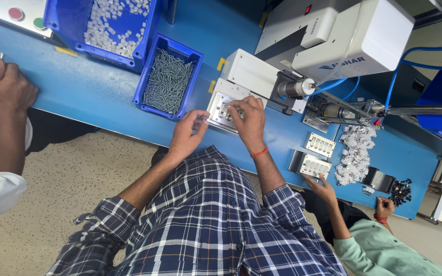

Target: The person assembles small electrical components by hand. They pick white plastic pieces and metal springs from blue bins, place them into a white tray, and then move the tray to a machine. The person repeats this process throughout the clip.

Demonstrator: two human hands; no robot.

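Observation:
A metal fixture plate (220, 113) with small white parts set in it lies on the blue table (98, 92), in front of a white machine block (251, 71). My right hand (250, 121), a red thread on its wrist, rests on the plate with its fingertips pinched on a small part there. My left hand (188, 135) hovers at the plate's left edge, fingers curled together; what it holds is too small to see. A blue bin of metal screws (168, 79) stands just left of my left hand.
A larger blue bin of white plastic pieces (109, 25) sits at the back left. Another person's hand (11, 87) is at the far left. At the right, a second person's hand (322, 186) touches white connector blocks (314, 166) beside a heap of white parts (355, 153). A white press machine (344, 36) stands behind.

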